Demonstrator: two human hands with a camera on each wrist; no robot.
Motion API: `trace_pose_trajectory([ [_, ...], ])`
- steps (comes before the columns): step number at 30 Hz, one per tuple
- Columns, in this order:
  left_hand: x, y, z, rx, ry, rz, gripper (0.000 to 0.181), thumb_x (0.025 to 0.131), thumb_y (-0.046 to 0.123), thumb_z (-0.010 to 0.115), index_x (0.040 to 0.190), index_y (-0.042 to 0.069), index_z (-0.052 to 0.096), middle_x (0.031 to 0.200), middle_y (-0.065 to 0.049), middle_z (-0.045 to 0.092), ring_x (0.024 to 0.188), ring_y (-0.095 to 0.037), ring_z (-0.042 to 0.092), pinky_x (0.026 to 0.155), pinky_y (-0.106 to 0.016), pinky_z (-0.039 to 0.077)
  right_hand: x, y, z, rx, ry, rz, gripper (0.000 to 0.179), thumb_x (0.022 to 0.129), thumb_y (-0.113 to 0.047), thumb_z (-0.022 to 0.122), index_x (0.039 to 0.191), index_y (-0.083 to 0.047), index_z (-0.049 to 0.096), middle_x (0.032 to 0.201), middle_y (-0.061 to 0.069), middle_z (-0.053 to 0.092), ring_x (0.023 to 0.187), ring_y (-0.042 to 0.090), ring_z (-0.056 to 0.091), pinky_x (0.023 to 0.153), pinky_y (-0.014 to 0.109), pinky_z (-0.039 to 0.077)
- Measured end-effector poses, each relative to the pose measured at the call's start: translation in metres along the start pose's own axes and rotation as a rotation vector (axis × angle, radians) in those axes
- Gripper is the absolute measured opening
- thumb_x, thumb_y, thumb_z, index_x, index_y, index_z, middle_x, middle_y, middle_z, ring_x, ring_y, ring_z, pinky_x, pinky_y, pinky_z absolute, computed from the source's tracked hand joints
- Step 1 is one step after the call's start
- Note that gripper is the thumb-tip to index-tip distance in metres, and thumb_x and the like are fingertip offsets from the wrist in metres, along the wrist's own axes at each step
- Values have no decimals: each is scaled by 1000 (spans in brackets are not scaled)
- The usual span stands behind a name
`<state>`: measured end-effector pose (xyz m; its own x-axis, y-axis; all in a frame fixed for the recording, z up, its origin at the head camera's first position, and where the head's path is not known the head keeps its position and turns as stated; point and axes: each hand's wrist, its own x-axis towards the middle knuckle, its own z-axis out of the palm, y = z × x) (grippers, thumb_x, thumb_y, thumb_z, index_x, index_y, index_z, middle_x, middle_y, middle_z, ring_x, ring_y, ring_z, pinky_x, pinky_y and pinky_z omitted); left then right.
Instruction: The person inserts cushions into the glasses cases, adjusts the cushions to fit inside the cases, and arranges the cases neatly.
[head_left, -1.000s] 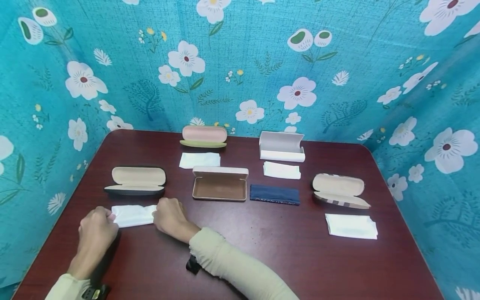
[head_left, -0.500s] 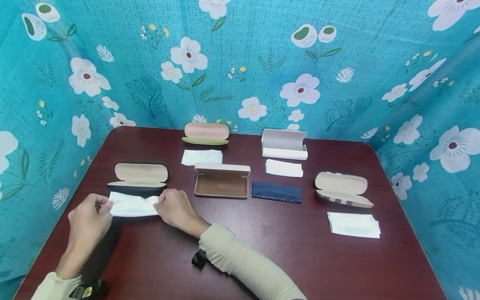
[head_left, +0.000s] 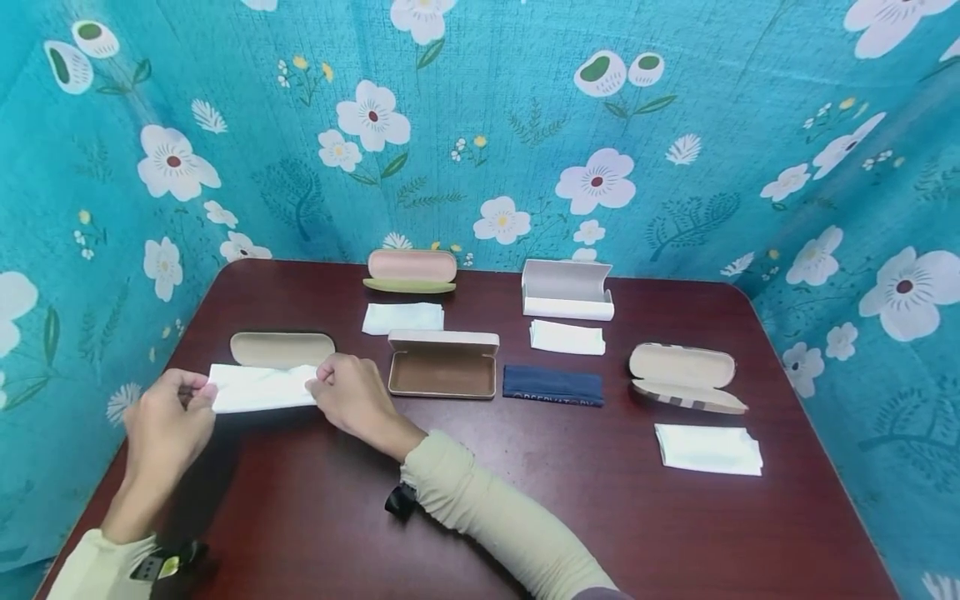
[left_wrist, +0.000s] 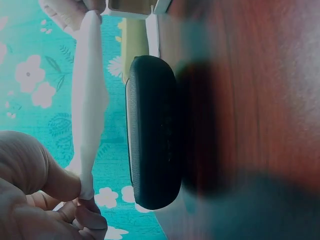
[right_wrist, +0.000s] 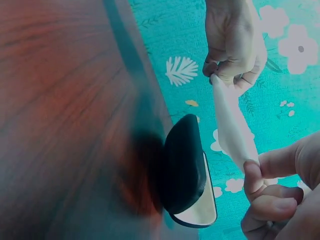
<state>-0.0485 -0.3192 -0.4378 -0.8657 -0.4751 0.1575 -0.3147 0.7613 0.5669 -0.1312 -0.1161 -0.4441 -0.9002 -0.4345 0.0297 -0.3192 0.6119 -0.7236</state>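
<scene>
Table and curtain, head view: dark red-brown, glossy table [head_left: 675, 533]; turquoise floral curtain [head_left: 465, 67] behind it and along both sides.
Cases, head view: five, all open; clock centred on the brown-lined case [head_left: 442, 377]; dark case [head_left: 282, 348] at 9 o'clock, green case [head_left: 410, 286] between 11 and 12, white box [head_left: 567, 308] at 2, patterned case [head_left: 682, 367] at 3.
Cloths, head view: five, four white and one navy; held cloth [head_left: 262, 389] at 9 o'clock, across the lower half of the dark case; rear white cloth [head_left: 405, 318] between 10 and 11, small white cloth [head_left: 567, 337] between 2 and 3, navy cloth [head_left: 552, 385] at 3, far-right white cloth [head_left: 708, 450] between 3 and 4.
Hands, head view: two, in pale sleeves [head_left: 487, 517]; left hand [head_left: 168, 425] and right hand [head_left: 356, 400] each pinch one end of the held cloth.
Left wrist view: dark case near the centre; held cloth stretched between both hands, between 9 and 10 o'clock, apart from the case; left hand at 8, right at 11.
Right wrist view: thumb and finger of the right hand, at 4 o'clock, grip the near end; left hand between 1 and 2; dark case at 5.
</scene>
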Motion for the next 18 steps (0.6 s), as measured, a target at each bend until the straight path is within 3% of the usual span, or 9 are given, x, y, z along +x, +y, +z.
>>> trace_pose_trajectory([
  [5, 7, 0, 4, 15, -21, -14, 24, 98, 8, 60, 109, -13, 61, 99, -37, 65, 84, -46, 60, 68, -45, 39, 9, 3, 2, -10, 18, -20, 16, 93, -28, 70, 80, -20, 71, 67, -15, 62, 67, -2, 53, 62, 11, 38],
  [11, 20, 5, 6, 14, -31, 16, 25, 99, 8, 59, 111, -14, 60, 101, -38, 64, 87, -49, 59, 77, -59, 41, 23, 8, 1, 21, 40, -27, 15, 93, -25, 70, 80, -18, 71, 70, -12, 65, 67, 2, 55, 60, 14, 39],
  [18, 38, 4, 9, 15, -61, 14, 27, 100, 10, 57, 112, -15, 60, 103, -37, 63, 93, -50, 57, 85, -65, 41, 40, 8, 1, -20, 42, 3, 14, 94, -27, 68, 81, -20, 69, 69, -13, 60, 70, 5, 57, 61, 18, 41],
])
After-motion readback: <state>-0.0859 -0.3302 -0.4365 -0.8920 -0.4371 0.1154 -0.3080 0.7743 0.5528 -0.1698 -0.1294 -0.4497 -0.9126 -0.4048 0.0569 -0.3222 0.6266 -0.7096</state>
